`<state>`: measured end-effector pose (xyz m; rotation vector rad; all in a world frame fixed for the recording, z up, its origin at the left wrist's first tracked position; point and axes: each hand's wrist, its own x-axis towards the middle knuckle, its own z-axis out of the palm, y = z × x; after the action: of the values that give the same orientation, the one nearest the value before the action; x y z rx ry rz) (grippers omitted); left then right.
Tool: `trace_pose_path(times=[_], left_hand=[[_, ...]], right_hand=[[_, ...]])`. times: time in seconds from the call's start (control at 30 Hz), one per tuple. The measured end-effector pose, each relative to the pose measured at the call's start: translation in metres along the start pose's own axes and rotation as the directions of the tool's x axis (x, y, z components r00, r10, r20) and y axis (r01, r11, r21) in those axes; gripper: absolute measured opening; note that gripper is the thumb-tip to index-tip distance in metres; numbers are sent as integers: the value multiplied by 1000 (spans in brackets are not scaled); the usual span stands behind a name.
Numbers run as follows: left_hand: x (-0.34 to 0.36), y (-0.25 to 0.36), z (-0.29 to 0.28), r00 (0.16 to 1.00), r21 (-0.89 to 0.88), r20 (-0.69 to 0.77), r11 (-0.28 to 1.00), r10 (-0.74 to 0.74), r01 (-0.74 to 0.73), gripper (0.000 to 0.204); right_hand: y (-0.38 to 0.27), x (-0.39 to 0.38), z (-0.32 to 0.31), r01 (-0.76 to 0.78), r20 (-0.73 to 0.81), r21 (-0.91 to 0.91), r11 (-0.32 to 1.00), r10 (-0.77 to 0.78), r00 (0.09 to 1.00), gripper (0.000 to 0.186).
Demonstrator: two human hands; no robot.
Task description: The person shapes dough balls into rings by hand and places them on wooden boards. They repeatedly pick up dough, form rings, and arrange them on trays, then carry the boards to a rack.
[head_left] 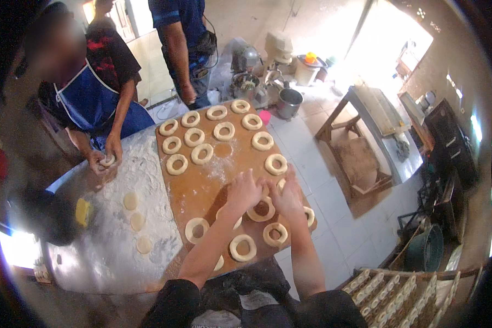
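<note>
I've left hand (pixel 245 192) and right hand (pixel 287 198) outstretched, grip unclear; this dough ring (pixel 261 218) looks soft, light: cradle its rim!

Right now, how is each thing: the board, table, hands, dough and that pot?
Board: partly floured
Table: floury
Left hand: open, over the board
Right hand: open, over the board
Dough rings: shaped, pale, apparently unbaked
Small dough rounds: without holes
Grey pot: upright, uncovered
</note>
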<state>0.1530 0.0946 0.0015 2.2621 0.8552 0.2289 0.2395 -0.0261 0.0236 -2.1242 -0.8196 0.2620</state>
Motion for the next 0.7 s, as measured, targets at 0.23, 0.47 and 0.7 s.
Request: trace_pose_path(times=[0.23,0.47,0.7], left_hand=[[-15,-15,10,995,381,81,921,57,-84,66],[-70,-61,-36,981,122,-183,992,56,-34,59],[-207,-220,-118,753,-1,-576,922,-316,386,35]], right_hand=[[20,-16,23,122,78,-551,826,-95,992,62],[-36,-33,42,160,101,-471,867,-127,987,62],[-118,-70,175,361,729,85,929,-305,613,46]])
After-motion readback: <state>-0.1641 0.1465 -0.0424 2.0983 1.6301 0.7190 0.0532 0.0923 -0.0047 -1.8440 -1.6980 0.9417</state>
